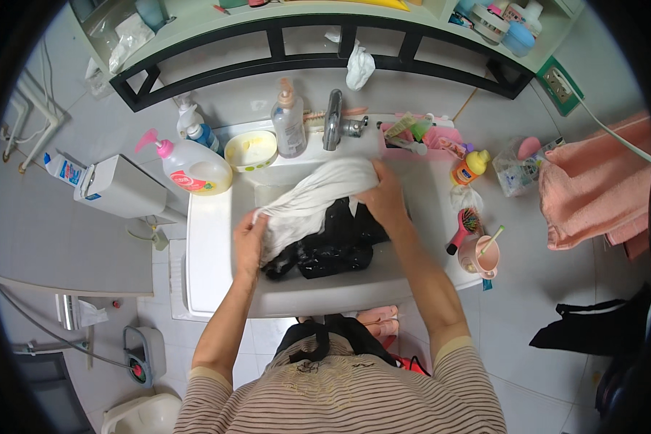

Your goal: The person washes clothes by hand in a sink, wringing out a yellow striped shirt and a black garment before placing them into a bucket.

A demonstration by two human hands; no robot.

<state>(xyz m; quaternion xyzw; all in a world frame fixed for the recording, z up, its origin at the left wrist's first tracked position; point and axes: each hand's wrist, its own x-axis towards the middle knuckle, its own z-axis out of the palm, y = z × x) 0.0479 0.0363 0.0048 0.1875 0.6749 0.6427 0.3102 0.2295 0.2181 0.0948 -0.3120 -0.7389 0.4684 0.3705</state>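
A white cloth [307, 199], bunched and creased, stretches between my two hands over the sink basin [296, 295]. My left hand [250, 239] pinches its near left end. At the far right end, my right hand [385, 194] is closed around the fabric. Beneath it, dark wet fabric [336, 249] lies heaped in the basin, partly hidden by the white cloth. Behind the basin stands a chrome faucet [332, 123]; I cannot tell whether water runs from it.
Along the left rim are a pump jug [195, 170], a soap dish [251, 150] and a clear pump bottle [289, 123]. On the right sit a pink basket [421, 141], a yellow bottle [471, 168], a hairbrush [463, 230] and a pink cup [478, 257]. A shelf rail [325, 58] spans the back.
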